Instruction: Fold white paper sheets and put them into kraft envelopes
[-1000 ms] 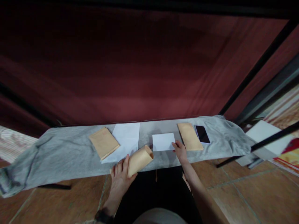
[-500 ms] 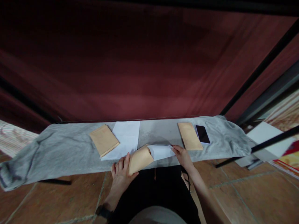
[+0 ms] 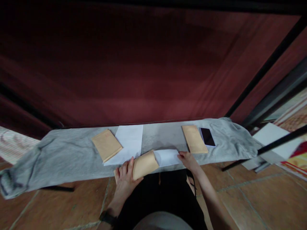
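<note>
My left hand point(image 3: 124, 174) grips a tan envelope point(image 3: 145, 164) at the near edge of a grey cloth point(image 3: 67, 159), holding its mouth open toward the right. My right hand point(image 3: 188, 159) pinches the right end of a folded white paper point(image 3: 166, 157), whose left end sits inside the envelope's mouth. Both hands are closed on what they hold.
On the cloth lie a second tan envelope point(image 3: 106, 144) over a white sheet point(image 3: 129, 140) at the left, a third tan envelope point(image 3: 194, 139) and a dark phone point(image 3: 207, 137) at the right. A dark red curtain point(image 3: 144, 70) hangs behind. A black bar point(image 3: 275, 145) crosses the right side.
My right hand picked the white paper up from the cloth and brought it left, and its end has gone into the mouth of the envelope held by my left hand.
</note>
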`<state>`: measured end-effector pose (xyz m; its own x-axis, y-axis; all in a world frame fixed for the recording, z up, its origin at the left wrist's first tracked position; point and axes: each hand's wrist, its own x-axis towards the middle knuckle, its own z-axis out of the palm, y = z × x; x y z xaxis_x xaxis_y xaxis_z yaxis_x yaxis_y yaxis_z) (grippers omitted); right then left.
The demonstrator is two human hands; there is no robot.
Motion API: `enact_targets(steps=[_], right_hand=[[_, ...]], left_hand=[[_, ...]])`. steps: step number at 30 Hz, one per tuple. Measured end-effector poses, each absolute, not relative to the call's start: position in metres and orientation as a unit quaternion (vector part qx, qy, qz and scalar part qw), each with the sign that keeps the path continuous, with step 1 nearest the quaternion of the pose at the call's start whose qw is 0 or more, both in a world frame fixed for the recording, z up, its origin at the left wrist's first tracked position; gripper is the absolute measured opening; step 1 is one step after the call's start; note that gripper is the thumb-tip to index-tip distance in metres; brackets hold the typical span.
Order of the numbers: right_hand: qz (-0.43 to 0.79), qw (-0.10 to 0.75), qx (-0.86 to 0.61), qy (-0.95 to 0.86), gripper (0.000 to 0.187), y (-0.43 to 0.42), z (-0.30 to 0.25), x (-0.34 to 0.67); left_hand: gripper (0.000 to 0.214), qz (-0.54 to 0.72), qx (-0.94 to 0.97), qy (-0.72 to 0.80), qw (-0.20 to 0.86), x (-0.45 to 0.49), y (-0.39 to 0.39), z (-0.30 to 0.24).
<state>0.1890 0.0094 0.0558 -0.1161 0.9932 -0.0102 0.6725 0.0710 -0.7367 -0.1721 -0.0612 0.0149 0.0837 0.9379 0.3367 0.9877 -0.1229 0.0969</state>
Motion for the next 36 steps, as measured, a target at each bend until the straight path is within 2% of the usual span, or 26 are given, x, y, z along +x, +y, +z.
enact_targets(steps=[9,15,20,31,36], right_hand=[[0.340,0.255,-0.583,-0.693,0.031,0.007,0.053,0.167],[0.382,0.324,-0.528,-0.686,0.030,-0.001,0.044,0.131],[0.428,0.314,-0.526,-0.665,0.024,-0.006,0.041,0.117],[0.380,0.384,-0.592,-0.598,0.013,-0.010,0.035,0.112],[0.373,0.451,-0.585,-0.561,0.007,-0.013,0.034,0.108]], left_hand=[[0.105,-0.174,-0.763,-0.620,0.056,-0.160,-0.058,0.023],[0.112,-0.186,-0.783,-0.594,0.020,-0.141,-0.054,0.040],[0.115,-0.193,-0.795,-0.575,0.008,-0.134,-0.052,0.045],[0.110,-0.191,-0.802,-0.565,0.007,-0.132,-0.048,0.048],[0.108,-0.188,-0.808,-0.558,0.015,-0.130,-0.045,0.050]])
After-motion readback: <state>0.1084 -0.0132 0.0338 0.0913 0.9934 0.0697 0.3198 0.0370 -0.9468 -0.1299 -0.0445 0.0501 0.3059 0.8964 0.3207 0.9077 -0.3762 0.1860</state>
